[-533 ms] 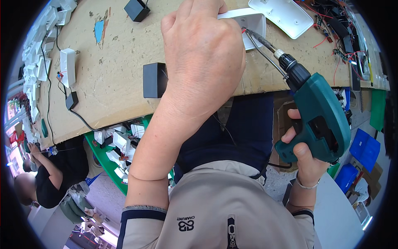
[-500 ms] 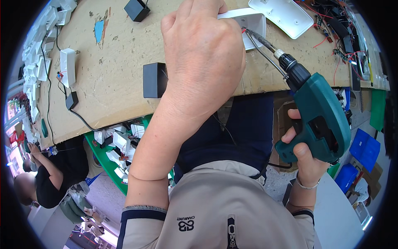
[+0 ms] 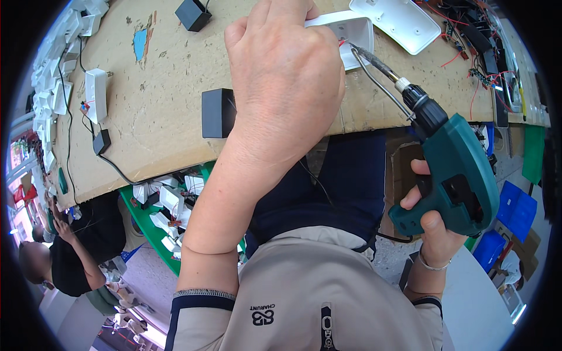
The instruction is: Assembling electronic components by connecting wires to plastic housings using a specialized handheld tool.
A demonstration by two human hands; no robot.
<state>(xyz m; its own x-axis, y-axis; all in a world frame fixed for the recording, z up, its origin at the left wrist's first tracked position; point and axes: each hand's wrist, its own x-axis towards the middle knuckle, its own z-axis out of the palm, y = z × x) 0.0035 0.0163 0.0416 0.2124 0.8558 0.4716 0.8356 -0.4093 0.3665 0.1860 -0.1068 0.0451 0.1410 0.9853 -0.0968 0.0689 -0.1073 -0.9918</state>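
Note:
My left hand is closed at the left end of an open white plastic casing; its fingertips are hidden behind the hand and the picture's upper edge. A green pistol-shaped soldering gun sits in my right hand, fingers wrapped round the handle. Its dark tip and a thin curved metal feed tube reach into the casing's mouth, close to a short bit of red wire. Whether the tip touches anything inside, I cannot tell. Beside my left wrist stands a black box, partly covered by the wrist.
A white cover lies beyond the casing. Circuit boards with red wires crowd the right side. Another black box and a white case stand to the left. A green bin of parts sits below the table edge; a person works at far left.
The soldering gun has moved slightly right and down, its tip drawing back a little within the casing's mouth. My left hand and the casing have shifted slightly left.

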